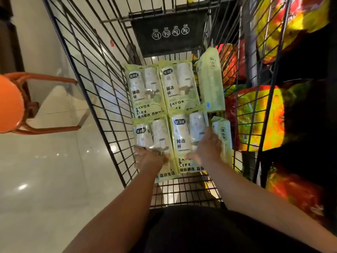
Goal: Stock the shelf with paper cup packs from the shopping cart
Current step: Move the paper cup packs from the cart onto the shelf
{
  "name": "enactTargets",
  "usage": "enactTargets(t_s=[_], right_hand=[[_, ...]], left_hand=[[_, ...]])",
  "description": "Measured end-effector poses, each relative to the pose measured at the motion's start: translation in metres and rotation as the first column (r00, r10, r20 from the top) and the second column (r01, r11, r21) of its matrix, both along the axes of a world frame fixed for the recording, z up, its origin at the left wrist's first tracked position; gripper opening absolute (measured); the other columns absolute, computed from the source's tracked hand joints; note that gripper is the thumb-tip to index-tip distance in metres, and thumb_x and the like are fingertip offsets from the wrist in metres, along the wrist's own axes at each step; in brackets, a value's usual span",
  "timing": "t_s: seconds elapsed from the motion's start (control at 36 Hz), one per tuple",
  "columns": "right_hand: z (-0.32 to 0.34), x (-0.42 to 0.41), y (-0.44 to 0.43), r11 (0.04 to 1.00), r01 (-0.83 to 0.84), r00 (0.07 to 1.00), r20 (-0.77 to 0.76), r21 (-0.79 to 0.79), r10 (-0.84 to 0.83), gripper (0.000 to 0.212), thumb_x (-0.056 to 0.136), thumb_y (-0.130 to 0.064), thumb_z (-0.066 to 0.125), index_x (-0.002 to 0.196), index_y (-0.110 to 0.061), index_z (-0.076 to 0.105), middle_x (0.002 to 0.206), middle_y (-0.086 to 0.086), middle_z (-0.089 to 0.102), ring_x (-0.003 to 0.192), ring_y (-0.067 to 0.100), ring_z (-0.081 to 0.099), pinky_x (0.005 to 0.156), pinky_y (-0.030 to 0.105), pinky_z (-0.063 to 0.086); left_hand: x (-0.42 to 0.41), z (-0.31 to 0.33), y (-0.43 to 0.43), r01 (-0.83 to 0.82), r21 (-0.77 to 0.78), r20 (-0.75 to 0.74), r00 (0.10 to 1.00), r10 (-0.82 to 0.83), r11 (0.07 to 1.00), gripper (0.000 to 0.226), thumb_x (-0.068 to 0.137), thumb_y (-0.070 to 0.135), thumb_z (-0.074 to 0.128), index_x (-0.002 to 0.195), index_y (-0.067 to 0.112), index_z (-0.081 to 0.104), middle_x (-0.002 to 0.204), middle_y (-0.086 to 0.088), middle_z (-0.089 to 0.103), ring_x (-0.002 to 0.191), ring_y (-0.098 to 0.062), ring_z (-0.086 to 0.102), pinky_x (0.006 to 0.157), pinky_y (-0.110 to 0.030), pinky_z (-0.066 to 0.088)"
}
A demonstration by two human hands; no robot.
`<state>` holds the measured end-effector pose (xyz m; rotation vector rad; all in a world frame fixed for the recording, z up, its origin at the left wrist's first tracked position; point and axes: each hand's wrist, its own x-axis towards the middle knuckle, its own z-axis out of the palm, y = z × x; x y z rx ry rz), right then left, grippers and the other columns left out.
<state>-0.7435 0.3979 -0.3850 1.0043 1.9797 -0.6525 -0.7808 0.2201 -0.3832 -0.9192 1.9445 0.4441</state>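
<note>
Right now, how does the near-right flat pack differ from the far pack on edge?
The flat pack lies face up, cups showing; the far pack stands on edge. The right hand rests on the flat pack; the far pack is untouched. Both are green-wrapped.

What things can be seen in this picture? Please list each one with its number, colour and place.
cart: one, black wire, centre
packs: six, pale green; four flat in the cart, two on edge at its right wall
flap: one, black with white icons, far end of the cart
stool: one, orange, on the left
snack bags: several, red and yellow, on the right beyond the cart wire
floor: pale glossy tiles, on the left
left hand: at the near-left flat pack; its grip is too blurred to tell
right hand: on the near-right flat pack, fingers stretched out
</note>
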Motion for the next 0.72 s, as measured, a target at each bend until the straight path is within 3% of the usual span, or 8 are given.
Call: enactTargets(t_s=[0.14,0.25,0.33,0.42,0.53,0.58,0.64,0.72], right_hand=[[-0.004,-0.005,0.005,1.000,0.025,0.999,0.031,-0.005,-0.025,0.152,0.048,-0.043,0.098,0.155,-0.012,-0.006,0.158,0.018,0.027,0.145,0.037,0.023,0.118,0.044,0.022],[-0.010,-0.004,0.014,0.997,0.069,0.998,-0.006,0.014,-0.069,0.140,0.045,-0.048,0.097,0.154,-0.011,0.017,0.152,0.017,0.037,0.142,0.035,0.031,0.116,0.043,0.026],[-0.009,-0.003,0.017,0.994,0.111,0.992,-0.056,0.009,-0.111,0.124,0.044,-0.052,0.095,0.145,-0.011,0.036,0.142,0.017,0.045,0.133,0.034,0.037,0.110,0.042,0.032],[-0.003,0.001,0.018,0.981,0.195,0.966,-0.175,-0.003,-0.193,0.114,0.051,-0.044,0.095,0.142,-0.009,0.036,0.139,0.016,0.038,0.131,0.033,0.035,0.109,0.042,0.034],[0.006,0.010,0.012,0.960,0.255,0.928,-0.250,-0.112,-0.276,0.103,0.060,-0.032,0.093,0.139,-0.015,0.028,0.136,0.014,0.042,0.124,0.034,0.046,0.100,0.041,0.045],[0.011,0.015,0.006,0.953,0.248,0.929,-0.236,-0.176,-0.285,0.101,0.066,-0.028,0.091,0.138,-0.019,0.021,0.140,0.013,0.044,0.125,0.033,0.049,0.099,0.040,0.048],[0.017,0.018,-0.001,0.977,0.163,0.950,-0.246,-0.134,-0.192,0.097,0.067,-0.031,0.089,0.135,-0.023,0.019,0.132,0.012,0.049,0.118,0.032,0.055,0.093,0.038,0.052],[0.016,0.021,-0.005,0.989,0.117,0.953,-0.269,-0.095,-0.139,0.102,0.059,-0.040,0.089,0.132,-0.024,0.020,0.119,0.009,0.057,0.105,0.031,0.061,0.083,0.042,0.058]], left_hand=[[-0.006,-0.004,-0.002,0.000,-0.028,0.023,1.000,0.001,1.000,0.128,0.055,0.036,0.095,0.149,0.011,0.012,0.143,-0.019,0.043,0.133,-0.040,0.044,0.107,-0.055,0.044],[0.000,-0.006,-0.009,0.069,0.002,0.004,0.998,-0.069,0.998,0.110,0.059,0.049,0.090,0.143,0.009,0.033,0.139,-0.013,0.043,0.126,-0.031,0.045,0.108,-0.045,0.043],[0.009,0.003,-0.009,0.058,0.021,-0.064,0.996,-0.057,0.998,0.115,0.061,0.049,0.090,0.149,0.010,0.027,0.143,-0.015,0.040,0.130,-0.035,0.043,0.109,-0.052,0.043],[0.013,0.015,-0.002,0.099,0.024,-0.157,0.983,-0.094,0.995,0.101,0.061,0.051,0.089,0.140,0.014,0.037,0.130,-0.011,0.046,0.124,-0.033,0.045,0.102,-0.050,0.047],[0.010,0.024,0.015,0.206,0.015,-0.179,0.963,-0.200,0.978,0.091,0.050,0.072,0.077,0.120,0.016,0.056,0.116,-0.006,0.061,0.111,-0.028,0.058,0.093,-0.045,0.053],[0.008,0.027,0.026,0.246,-0.025,-0.122,0.961,-0.248,0.969,0.090,0.057,0.071,0.080,0.122,0.015,0.054,0.126,-0.012,0.053,0.122,-0.033,0.050,0.102,-0.046,0.046],[0.006,0.027,0.036,0.223,-0.039,-0.093,0.970,-0.226,0.974,0.104,0.060,0.067,0.084,0.136,0.010,0.039,0.141,-0.020,0.040,0.134,-0.039,0.039,0.109,-0.052,0.040],[0.003,0.019,0.040,0.067,0.072,-0.142,0.988,-0.057,0.995,0.106,0.062,0.046,0.093,0.135,0.008,0.026,0.135,-0.018,0.045,0.125,-0.039,0.049,0.100,-0.047,0.050]])
